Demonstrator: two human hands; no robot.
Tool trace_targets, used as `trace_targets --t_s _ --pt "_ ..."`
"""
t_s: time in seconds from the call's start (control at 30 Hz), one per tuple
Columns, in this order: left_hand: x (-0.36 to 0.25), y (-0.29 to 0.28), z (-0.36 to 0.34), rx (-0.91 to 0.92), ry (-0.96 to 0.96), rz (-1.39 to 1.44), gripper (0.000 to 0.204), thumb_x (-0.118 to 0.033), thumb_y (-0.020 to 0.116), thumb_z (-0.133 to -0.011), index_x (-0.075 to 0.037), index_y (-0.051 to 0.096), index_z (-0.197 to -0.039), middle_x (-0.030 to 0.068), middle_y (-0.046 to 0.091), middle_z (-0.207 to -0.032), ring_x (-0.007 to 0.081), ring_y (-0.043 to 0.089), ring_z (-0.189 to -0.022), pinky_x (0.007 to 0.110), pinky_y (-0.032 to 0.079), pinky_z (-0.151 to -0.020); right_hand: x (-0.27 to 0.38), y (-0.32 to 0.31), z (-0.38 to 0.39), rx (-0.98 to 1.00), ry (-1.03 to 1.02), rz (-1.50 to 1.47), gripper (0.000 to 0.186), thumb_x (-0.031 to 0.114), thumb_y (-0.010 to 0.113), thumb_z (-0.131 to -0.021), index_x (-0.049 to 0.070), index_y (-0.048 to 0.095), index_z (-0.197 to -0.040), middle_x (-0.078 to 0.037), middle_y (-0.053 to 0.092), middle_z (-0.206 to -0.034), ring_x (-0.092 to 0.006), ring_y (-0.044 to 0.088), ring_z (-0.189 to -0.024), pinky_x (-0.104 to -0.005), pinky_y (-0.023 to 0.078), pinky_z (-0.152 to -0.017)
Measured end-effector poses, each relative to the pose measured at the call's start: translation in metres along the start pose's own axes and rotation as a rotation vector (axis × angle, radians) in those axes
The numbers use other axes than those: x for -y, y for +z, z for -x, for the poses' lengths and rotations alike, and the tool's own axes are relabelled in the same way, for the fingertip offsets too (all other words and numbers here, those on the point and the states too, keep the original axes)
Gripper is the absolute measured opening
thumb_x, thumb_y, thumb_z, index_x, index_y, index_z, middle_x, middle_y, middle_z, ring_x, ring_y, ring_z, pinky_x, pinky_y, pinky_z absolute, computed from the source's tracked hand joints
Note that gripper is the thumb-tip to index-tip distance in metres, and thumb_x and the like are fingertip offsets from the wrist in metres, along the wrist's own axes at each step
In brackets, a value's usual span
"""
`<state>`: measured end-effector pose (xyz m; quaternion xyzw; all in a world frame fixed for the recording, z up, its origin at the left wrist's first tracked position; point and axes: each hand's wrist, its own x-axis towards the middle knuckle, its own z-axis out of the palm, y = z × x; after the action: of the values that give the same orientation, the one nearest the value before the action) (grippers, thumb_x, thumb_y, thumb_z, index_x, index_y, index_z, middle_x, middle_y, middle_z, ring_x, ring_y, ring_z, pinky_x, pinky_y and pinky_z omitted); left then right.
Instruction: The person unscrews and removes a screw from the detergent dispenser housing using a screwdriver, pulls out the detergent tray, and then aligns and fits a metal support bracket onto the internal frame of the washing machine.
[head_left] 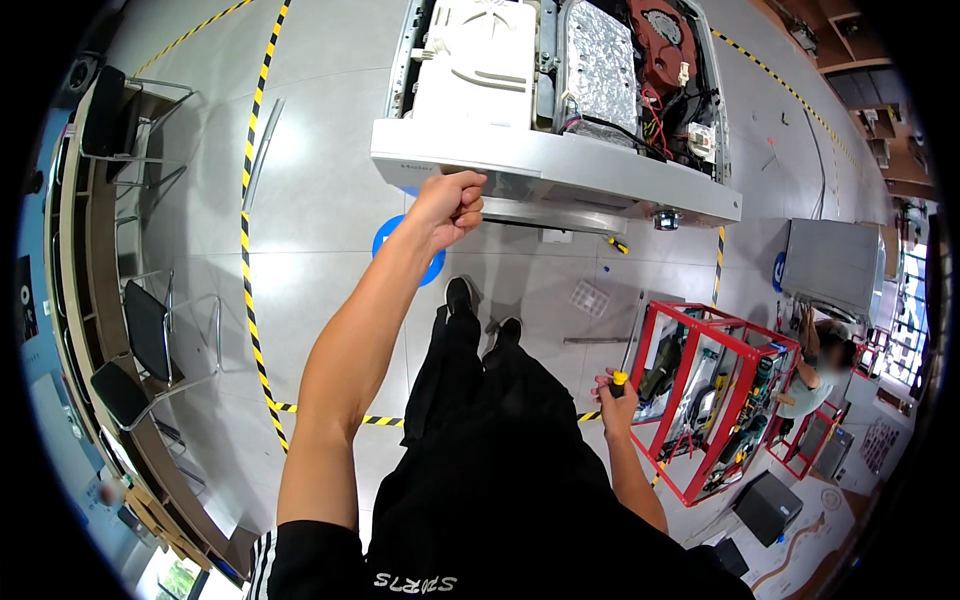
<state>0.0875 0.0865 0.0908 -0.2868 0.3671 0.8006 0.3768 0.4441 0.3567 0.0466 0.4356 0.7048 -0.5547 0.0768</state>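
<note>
An open-topped washing machine (pixel 560 175) stands before me, its inner parts bare behind a light front panel. At the left part of that panel, my left hand (pixel 452 210) is closed in a fist against its lower edge. Whatever lies inside the curled fingers is hidden. Lower down on the right, my right hand (pixel 617 402) grips a screwdriver (pixel 619 379) by its yellow and black handle, the long shaft pointing up and away. A white plastic housing (pixel 475 75), a metal-covered box (pixel 600 65) and a reddish-brown part (pixel 663 45) with wires show inside the machine.
A red-framed tool cart (pixel 700 400) stands close to my right, with a person (pixel 815 375) beyond it. On the floor lie another screwdriver (pixel 618 244), a clear compartment box (pixel 589 298) and striped tape (pixel 247 250). Chairs (pixel 150 325) line the left; a grey appliance (pixel 835 262) stands right.
</note>
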Motion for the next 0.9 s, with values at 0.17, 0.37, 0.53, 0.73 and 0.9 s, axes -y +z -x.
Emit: trace_targets --t_s 0.17,0.37,0.53,0.73,0.9 --pt "0.032 -0.024 0.013 -0.057 0.129 -0.141 0.021 -0.007 0.05 -0.085 -0.009 0.04 -0.067 -0.001 0.034 -0.051 0.0089 0.025 -0.041 0.026 0.021 -0.036 -0.004 0.002 0.008 -0.005 -0.018 -0.013 0.027 0.002 0.054 -0.084 -0.001 0.054 -0.111 -0.008 0.063 -0.088 -0.0123 0.061 -0.066 -0.0234 0.048 -0.057" --pt "0.065 -0.034 -0.002 -0.024 0.104 -0.001 0.015 -0.008 0.048 -0.086 -0.01 0.041 -0.074 -0.0019 0.033 -0.052 0.0088 0.026 -0.041 0.025 0.02 -0.035 -0.023 -0.001 0.026 -0.028 -0.011 0.013 0.027 0.001 0.055 -0.083 0.0 0.056 -0.11 -0.006 0.063 -0.085 -0.012 0.061 -0.066 -0.0235 0.049 -0.058" --pt "0.039 -0.022 -0.021 0.009 0.084 0.137 0.028 -0.007 0.049 -0.087 -0.01 0.035 -0.062 -0.001 0.033 -0.052 0.0097 0.026 -0.042 0.025 0.022 -0.036 -0.031 -0.008 0.044 -0.03 -0.006 0.005 0.027 0.001 0.055 -0.082 -0.001 0.053 -0.11 -0.007 0.063 -0.086 -0.0126 0.06 -0.065 -0.0242 0.048 -0.056" --pt "0.048 -0.022 -0.025 0.083 0.095 0.113 0.027 -0.012 0.053 -0.088 -0.008 0.04 -0.064 0.001 0.038 -0.054 0.0097 0.027 -0.041 0.024 0.023 -0.038 -0.036 -0.001 0.042 -0.022 0.0 0.037 0.026 0.003 0.057 -0.082 0.0 0.057 -0.108 -0.007 0.063 -0.084 -0.0133 0.062 -0.065 -0.0243 0.05 -0.056" --pt "0.065 -0.048 -0.037 -0.066 0.133 0.229 0.007 -0.009 0.045 -0.085 -0.003 0.049 -0.086 0.0056 0.049 -0.064 0.0082 0.027 -0.039 0.025 0.023 -0.038 -0.027 0.01 0.04 -0.033 -0.003 0.052 0.026 0.005 0.06 -0.081 0.001 0.058 -0.107 -0.007 0.063 -0.084 -0.0126 0.062 -0.066 -0.0241 0.05 -0.056"
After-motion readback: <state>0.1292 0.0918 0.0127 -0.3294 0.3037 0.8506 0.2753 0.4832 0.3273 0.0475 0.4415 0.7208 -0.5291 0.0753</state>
